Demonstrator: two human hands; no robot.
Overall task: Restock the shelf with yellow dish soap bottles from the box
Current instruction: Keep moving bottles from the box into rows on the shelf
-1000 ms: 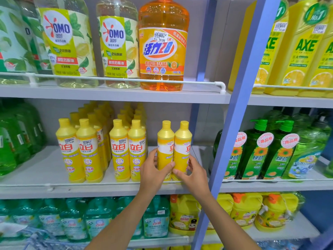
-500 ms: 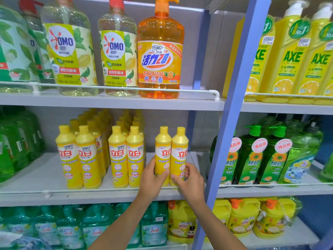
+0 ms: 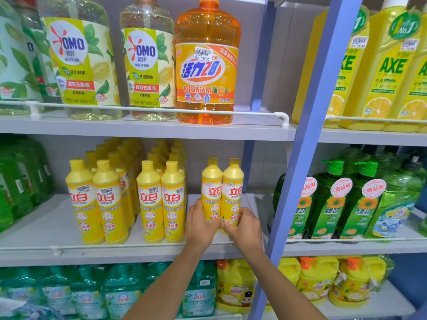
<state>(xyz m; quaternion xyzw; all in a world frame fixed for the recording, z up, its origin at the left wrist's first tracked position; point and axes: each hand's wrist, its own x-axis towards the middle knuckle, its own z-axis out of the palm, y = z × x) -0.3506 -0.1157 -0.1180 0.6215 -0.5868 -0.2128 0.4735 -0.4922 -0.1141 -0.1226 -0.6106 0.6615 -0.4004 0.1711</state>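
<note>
Two yellow dish soap bottles stand side by side on the middle shelf (image 3: 53, 218), at the right end of the yellow rows. My left hand (image 3: 199, 224) grips the base of the left bottle (image 3: 211, 188). My right hand (image 3: 243, 228) grips the base of the right bottle (image 3: 233, 188). Their red labels face me. To the left stand two double rows of the same yellow bottles (image 3: 161, 199), reaching back into the shelf. The box is out of view.
A blue upright post (image 3: 307, 144) stands just right of my hands. Large OMO bottles (image 3: 147, 63) and an orange bottle (image 3: 208, 65) fill the upper shelf. Green pump bottles (image 3: 330, 199) sit right of the post, teal and yellow jugs below. A white rail (image 3: 143, 247) runs along the shelf's front.
The two bottles have turned so their labels face forward and stand slightly farther in. Both hands slid lower on the bottles. The camera moved closer.
</note>
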